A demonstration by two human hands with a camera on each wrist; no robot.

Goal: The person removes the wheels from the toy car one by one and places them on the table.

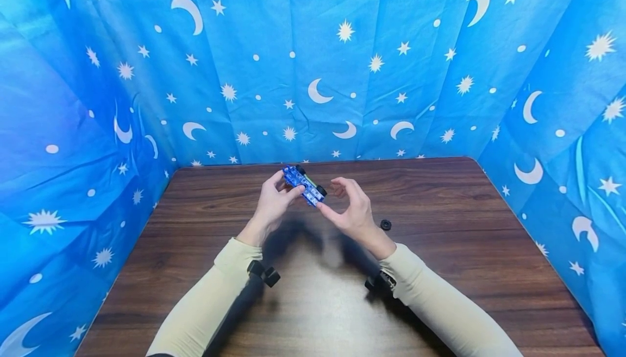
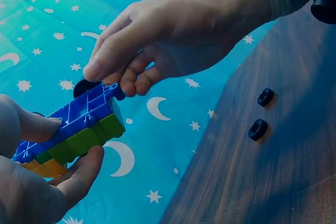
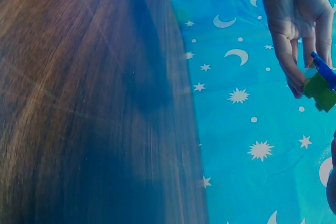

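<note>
My left hand (image 1: 274, 200) grips a small toy car (image 1: 295, 179) between thumb and fingers, raised above the table. In the left wrist view the car's blue chassis (image 2: 79, 113) faces up, over green bricks (image 2: 97, 136) and a yellow brick (image 2: 50, 168). Black wheels sit along its far side, one of them (image 1: 321, 190) near the end by my right hand (image 1: 356, 213). That hand's thumb tip is right at this end of the car, its fingers bent loosely and apart from the thumb. The right wrist view catches only part of the car.
Two loose black tyres (image 2: 258, 129) lie on the brown wooden table (image 1: 440, 270); the head view shows one tyre (image 1: 386, 225) beside my right wrist. A blue curtain (image 1: 274, 36) with moons and stars closes off the table's back and both sides.
</note>
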